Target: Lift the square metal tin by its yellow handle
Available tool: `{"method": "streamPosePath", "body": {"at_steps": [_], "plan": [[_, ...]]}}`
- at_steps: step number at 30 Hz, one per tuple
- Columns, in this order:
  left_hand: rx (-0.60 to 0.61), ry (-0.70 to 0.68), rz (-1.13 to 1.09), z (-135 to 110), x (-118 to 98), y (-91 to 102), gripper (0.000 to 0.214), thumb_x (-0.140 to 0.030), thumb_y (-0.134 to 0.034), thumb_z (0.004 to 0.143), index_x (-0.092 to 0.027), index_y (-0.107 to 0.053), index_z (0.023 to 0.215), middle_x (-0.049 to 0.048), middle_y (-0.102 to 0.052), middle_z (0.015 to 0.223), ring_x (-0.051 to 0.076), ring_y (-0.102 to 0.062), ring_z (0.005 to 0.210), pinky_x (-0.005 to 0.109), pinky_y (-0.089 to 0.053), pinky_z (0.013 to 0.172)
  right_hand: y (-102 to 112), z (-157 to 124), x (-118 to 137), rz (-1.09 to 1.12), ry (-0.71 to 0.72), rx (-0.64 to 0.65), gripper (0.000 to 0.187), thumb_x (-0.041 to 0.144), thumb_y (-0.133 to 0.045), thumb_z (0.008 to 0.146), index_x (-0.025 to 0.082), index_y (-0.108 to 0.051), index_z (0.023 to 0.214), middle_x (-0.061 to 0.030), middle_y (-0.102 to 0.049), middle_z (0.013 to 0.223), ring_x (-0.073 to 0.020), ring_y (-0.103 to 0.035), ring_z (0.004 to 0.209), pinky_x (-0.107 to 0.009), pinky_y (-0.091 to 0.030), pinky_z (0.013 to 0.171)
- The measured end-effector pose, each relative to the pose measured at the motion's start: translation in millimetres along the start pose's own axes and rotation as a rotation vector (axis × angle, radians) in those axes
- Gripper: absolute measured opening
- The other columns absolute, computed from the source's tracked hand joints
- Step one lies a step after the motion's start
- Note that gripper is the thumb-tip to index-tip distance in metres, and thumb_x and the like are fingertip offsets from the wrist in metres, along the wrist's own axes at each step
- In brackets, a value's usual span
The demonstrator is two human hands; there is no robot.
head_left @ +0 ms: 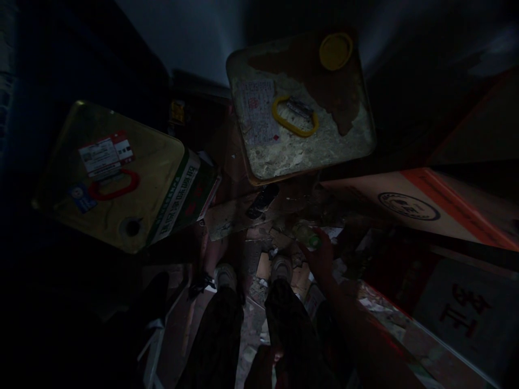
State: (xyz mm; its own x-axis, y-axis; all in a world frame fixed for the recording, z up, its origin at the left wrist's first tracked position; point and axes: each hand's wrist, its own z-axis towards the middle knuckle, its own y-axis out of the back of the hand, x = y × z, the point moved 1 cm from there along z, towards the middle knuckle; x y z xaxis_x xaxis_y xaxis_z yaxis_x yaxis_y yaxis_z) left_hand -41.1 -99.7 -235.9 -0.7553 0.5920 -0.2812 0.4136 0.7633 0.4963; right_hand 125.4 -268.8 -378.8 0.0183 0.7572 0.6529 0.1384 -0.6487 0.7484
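Observation:
My right hand (322, 256) reaches down past my right leg, its fingers closed around a small clear bottle (302, 232) with a green cap. The bottle is just above the littered floor; I cannot tell if it touches it. At the bottom edge my left hand (261, 367) is in deep shadow by my legs, fingers curled. Whatever may be in it I cannot make out. A dark, oblong object (263, 201) lies on the floor ahead of the bottle. Scraps of cardboard (300, 278) lie around my shoes (281, 268).
A dusty, stained square tin (284, 156) with yellow handle and cap stands ahead. To the left is a gold-topped tin (158, 162) with a red handle and a dark opening. Cardboard boxes (365, 197) and a red-grey carton (438, 302) line the right. Light is dim.

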Motion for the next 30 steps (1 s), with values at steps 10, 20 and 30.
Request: {"method": "streamPosePath", "body": {"at_steps": [10, 20, 30], "plan": [[0.016, -0.049, 0.058, 57.0, -5.8, 1.3, 0.028, -0.038, -0.042, 0.094, -0.022, -0.062, 0.108, 0.0059, -0.063, 0.113, 0.020, -0.060, 0.101, 0.038, -0.053, 0.086, -1.1, -23.2, -2.4, 0.031, -0.040, 0.036, 0.059, 0.047, -0.064, 0.078, 0.019, -0.046, 0.127, -0.0130, -0.055, 0.118, -0.0294, -0.055, 0.106, -0.045, -0.047, 0.090], [0.010, -0.063, 0.067, 108.0, -30.4, 9.2, 0.029, -0.037, -0.039, 0.095, -0.023, -0.062, 0.107, 0.0058, -0.063, 0.114, 0.020, -0.060, 0.103, 0.038, -0.053, 0.087, -4.0, -21.3, 4.4, 0.007, -0.010, 0.075, 0.062, 0.048, -0.063, 0.079, 0.019, -0.045, 0.130, -0.0140, -0.054, 0.123, -0.0302, -0.053, 0.112, -0.047, -0.045, 0.094], [-0.043, -0.007, 0.025, 65.7, -5.0, 18.3, 0.027, -0.039, -0.045, 0.093, -0.021, -0.063, 0.104, 0.0053, -0.065, 0.106, 0.019, -0.062, 0.097, 0.037, -0.054, 0.083, -2.7, -20.6, 0.9, -0.045, -0.001, 0.079, 0.069, 0.047, -0.062, 0.079, 0.020, -0.037, 0.138, -0.0154, -0.049, 0.127, -0.0297, -0.053, 0.107, -0.049, -0.046, 0.090]]}}
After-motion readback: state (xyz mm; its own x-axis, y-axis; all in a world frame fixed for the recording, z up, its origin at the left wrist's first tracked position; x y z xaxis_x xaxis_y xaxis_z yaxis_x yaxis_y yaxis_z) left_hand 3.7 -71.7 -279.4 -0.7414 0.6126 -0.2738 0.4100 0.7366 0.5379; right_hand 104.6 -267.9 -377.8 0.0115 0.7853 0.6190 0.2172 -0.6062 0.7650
